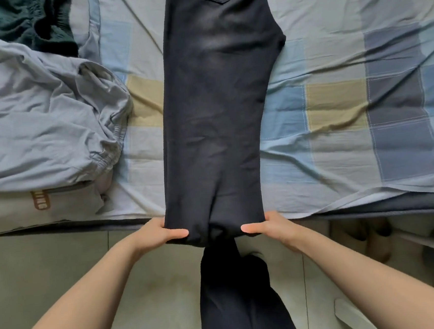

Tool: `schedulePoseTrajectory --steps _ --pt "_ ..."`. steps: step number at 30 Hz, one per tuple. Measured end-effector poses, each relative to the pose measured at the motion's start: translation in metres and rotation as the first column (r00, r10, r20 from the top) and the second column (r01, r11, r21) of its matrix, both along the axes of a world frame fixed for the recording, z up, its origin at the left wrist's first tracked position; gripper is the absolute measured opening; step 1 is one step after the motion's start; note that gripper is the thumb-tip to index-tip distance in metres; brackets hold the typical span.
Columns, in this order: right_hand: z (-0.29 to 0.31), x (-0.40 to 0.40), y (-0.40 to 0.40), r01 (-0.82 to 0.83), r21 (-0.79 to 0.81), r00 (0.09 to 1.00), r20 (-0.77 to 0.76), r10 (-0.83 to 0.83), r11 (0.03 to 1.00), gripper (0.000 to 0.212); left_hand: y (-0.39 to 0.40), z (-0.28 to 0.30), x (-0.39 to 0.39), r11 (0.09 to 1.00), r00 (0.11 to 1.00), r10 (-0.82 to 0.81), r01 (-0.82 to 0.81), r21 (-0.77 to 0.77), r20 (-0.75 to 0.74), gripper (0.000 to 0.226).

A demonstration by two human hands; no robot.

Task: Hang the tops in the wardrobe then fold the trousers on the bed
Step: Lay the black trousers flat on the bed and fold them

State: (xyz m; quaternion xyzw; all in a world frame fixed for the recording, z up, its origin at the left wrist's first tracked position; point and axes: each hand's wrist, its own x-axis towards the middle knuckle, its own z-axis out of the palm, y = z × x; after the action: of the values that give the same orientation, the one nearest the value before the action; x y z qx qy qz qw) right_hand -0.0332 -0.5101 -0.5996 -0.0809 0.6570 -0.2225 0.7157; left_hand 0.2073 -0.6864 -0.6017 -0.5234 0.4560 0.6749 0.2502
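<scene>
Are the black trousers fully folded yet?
No. The black trousers lie leg on leg along the bed; both hands grip them at its edge, the rest hanging down.

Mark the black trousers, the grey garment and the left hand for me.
black trousers (218, 106): head view, mid-leg fabric.
grey garment (39, 123): head view, crumpled middle.
left hand (161, 233): head view, back of hand.

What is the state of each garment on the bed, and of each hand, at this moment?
Black trousers: laid flat lengthwise on the bed, legs hanging over the edge.
Grey trousers: crumpled, unfolded.
Dark green garment: crumpled at the corner.
Left hand: grips the black trousers.
Right hand: grips the black trousers.
</scene>
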Motion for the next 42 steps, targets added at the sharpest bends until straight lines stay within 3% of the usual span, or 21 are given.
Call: schedulePoseTrajectory --steps 3,8,12,14,16,20,23,26,31,35,40,42 --pt "0.011 0.006 0.012 0.079 -0.037 0.997 -0.006 -0.079 0.996 0.017 0.014 0.005 0.015 0.997 0.999 0.047 -0.047 -0.058 0.002 0.022" --pt "0.014 0.007 0.024 0.148 -0.085 0.987 -0.047 -0.153 0.985 0.02 0.035 0.013 0.032 0.946 0.946 0.323 -0.322 0.049 -0.031 0.035" --pt "-0.001 0.015 0.033 0.23 -0.06 0.97 -0.067 -0.234 0.971 0.014 0.049 0.005 0.035 0.912 0.912 0.409 -0.408 0.031 -0.015 0.037" --pt "-0.007 0.022 0.039 0.222 -0.078 0.966 -0.116 -0.23 0.972 0.015 0.057 0.001 0.039 0.933 0.933 0.359 -0.358 -0.034 0.009 0.045" --pt "-0.004 0.03 0.045 0.161 -0.145 0.974 -0.137 -0.181 0.976 0.025 0.068 -0.003 0.051 0.976 0.978 0.208 -0.207 -0.06 0.0 0.053" --pt "-0.005 0.04 0.063 0.02 -0.177 0.984 -0.17 -0.05 0.984 0.045 0.08 -0.003 0.068 0.998 0.998 -0.056 0.055 -0.034 -0.016 0.037" --pt "-0.004 0.042 0.072 0.14 -0.086 0.966 -0.207 -0.155 0.986 0.04 0.083 -0.001 0.074 0.999 0.999 -0.016 0.016 -0.03 -0.027 0.027" --pt "0.005 0.051 0.081 0.282 0.035 0.952 -0.129 -0.276 0.959 0.041 0.087 0.008 0.08 0.999 0.998 0.035 -0.035 -0.011 -0.051 0.028" --pt "0.025 0.071 0.1 0.036 0.057 0.999 -0.031 -0.035 0.998 0.041 0.096 0.028 0.086 0.996 0.991 0.076 -0.07 0.05 -0.113 0.041" --pt "0.041 0.084 0.123 0.055 0.066 0.998 0.017 -0.056 0.996 0.047 0.099 0.051 0.093 0.995 0.985 0.08 -0.07 0.067 -0.156 0.049" --pt "0.051 0.099 0.147 0.345 0.133 0.938 -0.038 -0.343 0.929 0.029 0.12 0.069 0.111 0.997 0.993 0.06 -0.055 0.048 -0.1 0.063" --pt "0.06 0.105 0.142 0.368 0.157 0.926 -0.152 -0.346 0.917 0.027 0.123 0.073 0.113 0.992 0.991 0.119 -0.116 0.049 -0.067 0.071"
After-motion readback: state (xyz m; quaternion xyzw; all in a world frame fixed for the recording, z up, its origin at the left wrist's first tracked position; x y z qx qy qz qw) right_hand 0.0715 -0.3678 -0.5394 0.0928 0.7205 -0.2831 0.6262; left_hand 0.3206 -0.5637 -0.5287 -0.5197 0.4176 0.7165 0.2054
